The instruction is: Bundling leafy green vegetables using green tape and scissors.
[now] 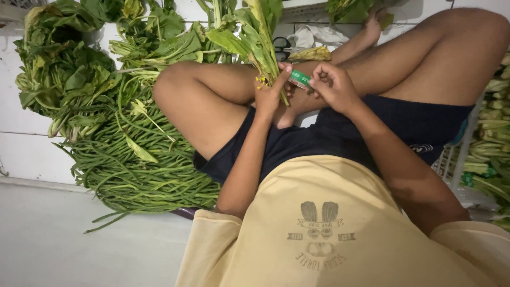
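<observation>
- From the head camera we look down at a seated person in a pale yellow shirt and dark shorts, legs crossed, working over the lap.
- The left hand is clenched around the stems of 1 bunch of leafy greens, which stands up from the fist with its leaves spreading toward the top of the frame; small yellow flowers show just beside the thumb.
- The right hand pinches a green tape strip between thumb and fingertips, so this grip is closed on the tape.
- The tape strip lies between the 2 hands, its near end touching the stems of the bunch just above the left fist.
- Both hands sit above the crossed legs, close together, near the middle of the frame.
- To the left, a heap of long green beans lies on the pale floor.
- Behind the beans more leafy vegetables are piled against the white wall.
- A pair of scissors lies beyond the knee, partly hidden by leaves.
- At the right edge we see more green stalks, stacked.
</observation>
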